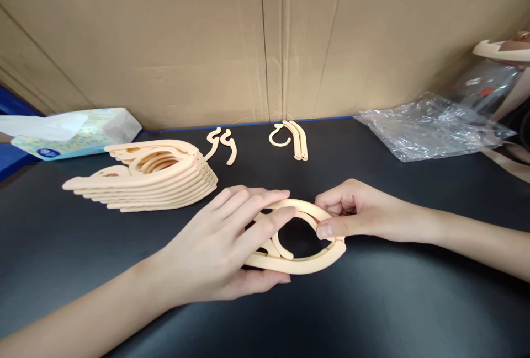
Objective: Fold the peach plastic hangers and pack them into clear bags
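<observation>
Between both hands is a cream plastic folding hanger (317, 266), its arms folded into a pointed oval with the curved hook inside. My left hand (236, 236) lies across its left part, fingers over the top and thumb along the lower edge, covering that end. Pinching the right end near the joint, my right hand (351, 212) has its thumb on top and its fingers curled behind. A stack of similar folded hangers (165, 190) stands beyond my left hand. Loose hanger pieces (229, 148) and a separate hook (279, 138) beside two curved arms (298, 142) lie farther back.
A patterned tissue pack (83, 132) sits at the back left. Crumpled clear plastic bags (434, 126) lie at the back right. A cardboard wall (186, 43) rises behind the black table (372, 314).
</observation>
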Tool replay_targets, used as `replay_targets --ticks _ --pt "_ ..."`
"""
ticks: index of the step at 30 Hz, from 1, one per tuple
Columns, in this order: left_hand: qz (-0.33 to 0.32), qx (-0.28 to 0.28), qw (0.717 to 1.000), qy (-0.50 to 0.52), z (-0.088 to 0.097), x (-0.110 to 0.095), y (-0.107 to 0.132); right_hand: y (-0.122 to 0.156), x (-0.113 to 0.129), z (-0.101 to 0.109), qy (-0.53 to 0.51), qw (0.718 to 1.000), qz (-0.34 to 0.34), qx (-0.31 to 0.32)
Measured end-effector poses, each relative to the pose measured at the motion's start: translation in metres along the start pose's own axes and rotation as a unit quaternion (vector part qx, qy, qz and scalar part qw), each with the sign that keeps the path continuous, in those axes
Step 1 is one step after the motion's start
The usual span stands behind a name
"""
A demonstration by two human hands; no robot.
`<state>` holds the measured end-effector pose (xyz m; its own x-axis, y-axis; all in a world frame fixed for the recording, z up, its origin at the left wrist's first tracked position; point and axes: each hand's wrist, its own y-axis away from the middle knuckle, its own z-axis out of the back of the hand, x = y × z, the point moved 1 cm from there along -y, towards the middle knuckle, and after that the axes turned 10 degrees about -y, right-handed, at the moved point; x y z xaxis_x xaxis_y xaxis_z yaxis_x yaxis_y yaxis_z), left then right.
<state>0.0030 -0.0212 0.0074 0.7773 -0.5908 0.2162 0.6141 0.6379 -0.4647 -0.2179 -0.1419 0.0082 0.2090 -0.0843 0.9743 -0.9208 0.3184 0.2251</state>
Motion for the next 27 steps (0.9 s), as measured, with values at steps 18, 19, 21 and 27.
replay_targets --ticks 18,19,21,27 --pt "0.021 0.017 1.0 -0.001 0.004 -0.002 -0.004 0.001 -0.006 0.004 -0.049 0.986 0.115 -0.111" --pt "0.018 0.015 1.0 -0.011 0.006 -0.002 -0.005 0.001 -0.006 0.006 -0.05 0.982 0.121 -0.135" --pt "0.013 0.014 0.999 -0.032 0.012 -0.003 -0.008 0.0 -0.007 0.009 -0.053 0.974 0.126 -0.179" --pt "0.084 0.022 0.995 -0.05 0.046 0.014 -0.015 -0.004 -0.006 0.013 -0.041 0.971 0.122 -0.201"
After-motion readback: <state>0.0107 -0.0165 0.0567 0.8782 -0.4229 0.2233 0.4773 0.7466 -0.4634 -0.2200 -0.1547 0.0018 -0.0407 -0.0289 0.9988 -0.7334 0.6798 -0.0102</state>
